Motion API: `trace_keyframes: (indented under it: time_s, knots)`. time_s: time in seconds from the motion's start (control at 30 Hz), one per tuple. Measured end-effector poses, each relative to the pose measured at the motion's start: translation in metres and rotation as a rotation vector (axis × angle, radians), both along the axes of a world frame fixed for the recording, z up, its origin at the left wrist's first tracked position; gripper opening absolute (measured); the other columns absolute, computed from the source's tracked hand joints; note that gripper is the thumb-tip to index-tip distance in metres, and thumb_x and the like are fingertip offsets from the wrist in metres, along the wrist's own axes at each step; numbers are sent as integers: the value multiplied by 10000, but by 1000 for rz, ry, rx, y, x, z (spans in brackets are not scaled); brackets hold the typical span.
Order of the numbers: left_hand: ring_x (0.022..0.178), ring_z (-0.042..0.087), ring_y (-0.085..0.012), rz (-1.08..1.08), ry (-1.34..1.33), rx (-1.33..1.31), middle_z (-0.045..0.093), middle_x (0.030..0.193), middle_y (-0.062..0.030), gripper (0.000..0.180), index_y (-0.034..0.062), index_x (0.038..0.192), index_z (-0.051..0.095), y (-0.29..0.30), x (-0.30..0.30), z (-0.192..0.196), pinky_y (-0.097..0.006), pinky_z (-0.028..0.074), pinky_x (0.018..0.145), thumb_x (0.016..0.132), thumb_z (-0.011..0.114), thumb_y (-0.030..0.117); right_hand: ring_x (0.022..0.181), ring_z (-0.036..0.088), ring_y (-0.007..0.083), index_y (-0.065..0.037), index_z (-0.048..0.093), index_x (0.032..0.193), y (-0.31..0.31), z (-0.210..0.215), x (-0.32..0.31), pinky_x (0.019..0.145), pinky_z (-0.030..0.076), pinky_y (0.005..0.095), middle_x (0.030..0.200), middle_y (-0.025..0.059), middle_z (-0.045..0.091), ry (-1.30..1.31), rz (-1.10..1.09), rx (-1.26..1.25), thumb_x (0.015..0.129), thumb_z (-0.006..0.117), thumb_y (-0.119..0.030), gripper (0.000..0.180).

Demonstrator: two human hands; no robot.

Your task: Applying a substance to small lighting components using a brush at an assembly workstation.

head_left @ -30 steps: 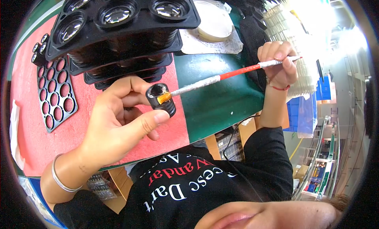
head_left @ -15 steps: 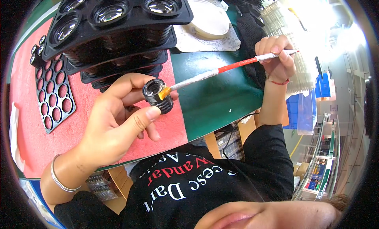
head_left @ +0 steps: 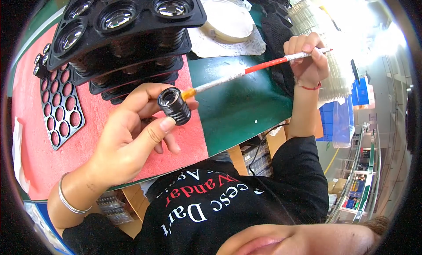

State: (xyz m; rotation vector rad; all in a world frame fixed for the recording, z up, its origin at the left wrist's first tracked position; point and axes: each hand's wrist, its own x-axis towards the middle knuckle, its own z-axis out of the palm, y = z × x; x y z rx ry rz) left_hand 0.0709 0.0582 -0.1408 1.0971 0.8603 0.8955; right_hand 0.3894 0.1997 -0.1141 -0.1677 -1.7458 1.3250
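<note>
Between the thumb and fingers of my left hand [head_left: 127, 136] is a black ribbed lens barrel [head_left: 178, 113], tilted so its round glass end faces up toward me. My right hand [head_left: 307, 57] grips a slim paintbrush [head_left: 263, 65] near the far end of its red, white-smeared handle. The brush reaches leftward across the table, and its yellow-orange bristles lie at the right side of the barrel's rim. Whether the bristle tip touches the barrel is hard to tell. Behind my left hand rises a stack of black trays [head_left: 132, 28] with round lenses in the wells.
A black plate with round holes [head_left: 61, 105] lies on the pink mat [head_left: 30, 149], with several small lens barrels [head_left: 40, 63] at its far end. A round whitish dish [head_left: 231, 22] rests on printed paper over the green tabletop [head_left: 233, 127]. Blue bins [head_left: 336, 123] stand at right.
The brush bristles have moved from over the lens barrel's open end to the right, beside its rim. My right hand has shifted slightly; my left keeps its hold on the barrel.
</note>
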Motion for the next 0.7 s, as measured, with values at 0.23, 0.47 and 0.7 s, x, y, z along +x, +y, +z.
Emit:
trace_keyframes:
  time_s: [0.23,0.47,0.7]
  knots:
    - [694,572,-106,-53,-52,53,579,1070,-112,331,-1,1177,400,0,3,2,-217,478,618,858,486,-6,545,405,152,-15,495,805,6,1,6,516,335,282,594,79,456,136,16,-138,831,469,-191,180]
    - [776,617,-256,-573,564,446,608,879,-122,276,74,1038,520,5,-40,27,-345,484,640,778,601,122,555,401,150,-10,486,816,5,1,4,530,332,283,604,71,453,181,23,-193,832,483,-194,185]
    - [754,553,-192,-125,1001,653,568,889,-78,324,27,1081,523,6,-119,65,-301,444,699,767,584,75,553,414,144,-19,489,821,5,1,4,533,324,266,599,64,462,159,19,-193,841,477,-197,179]
